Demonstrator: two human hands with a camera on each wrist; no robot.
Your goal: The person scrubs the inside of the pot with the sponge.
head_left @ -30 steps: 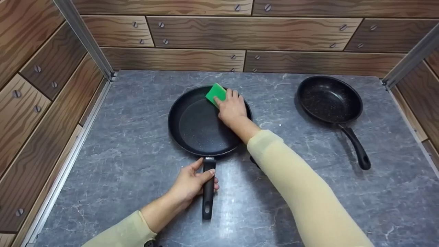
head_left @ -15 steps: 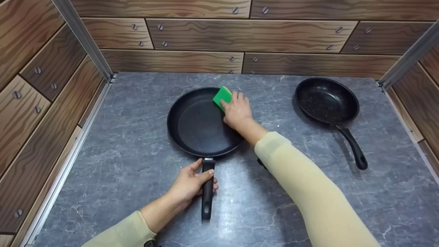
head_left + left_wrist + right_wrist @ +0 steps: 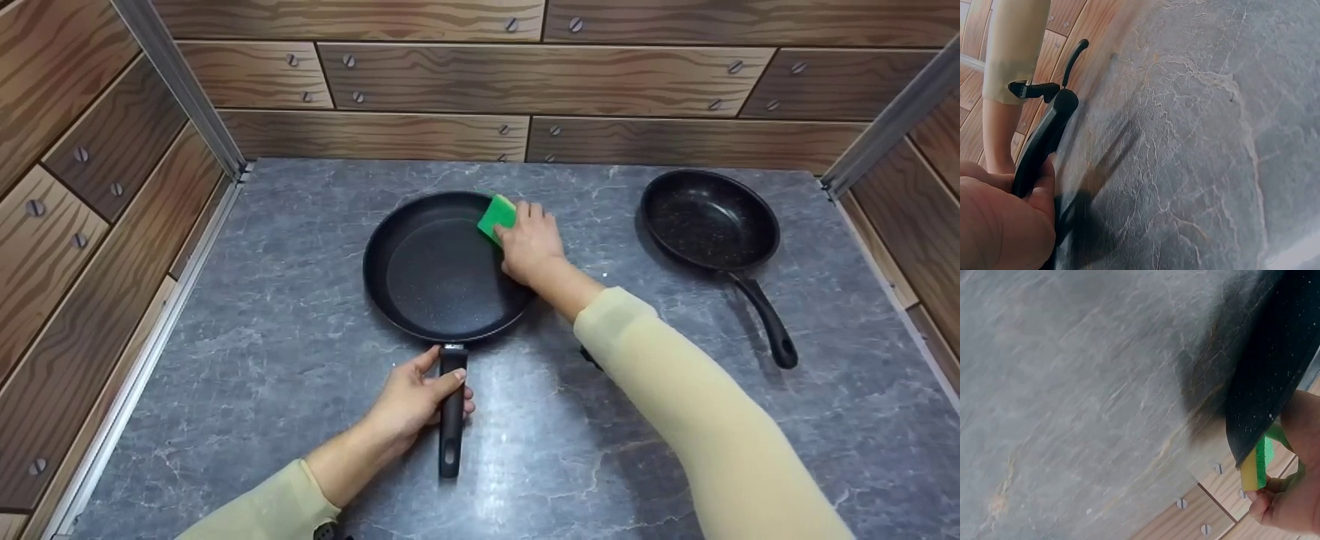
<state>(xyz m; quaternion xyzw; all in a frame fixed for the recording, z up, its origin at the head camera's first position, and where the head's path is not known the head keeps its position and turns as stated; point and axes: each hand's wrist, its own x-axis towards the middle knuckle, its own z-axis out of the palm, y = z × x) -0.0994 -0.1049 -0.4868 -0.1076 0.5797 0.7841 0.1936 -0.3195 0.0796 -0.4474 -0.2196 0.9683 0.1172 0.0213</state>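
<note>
A large black frying pan (image 3: 442, 270) sits in the middle of the table, its handle (image 3: 451, 439) toward the person. The left hand (image 3: 412, 397) grips that handle near the pan body, thumb across the top; the left wrist view shows the fingers wrapped under the handle (image 3: 1044, 135). Over the pan's far right rim, the right hand (image 3: 534, 244) pinches a green and yellow sponge (image 3: 496, 217). In the right wrist view the sponge (image 3: 1256, 469) lies against the rim, its yellow side toward the pan (image 3: 1272, 365), with fingertips on its outer end.
A second, smaller black frying pan (image 3: 709, 217) stands at the back right, its handle (image 3: 765, 315) pointing to the front right. Wood-patterned panels (image 3: 420, 135) enclose the grey marbled table (image 3: 285, 300) at the back and both sides.
The right hand has moved the sponge right along the pan's far rim, away from the back middle. The left hand keeps its hold on the handle.
</note>
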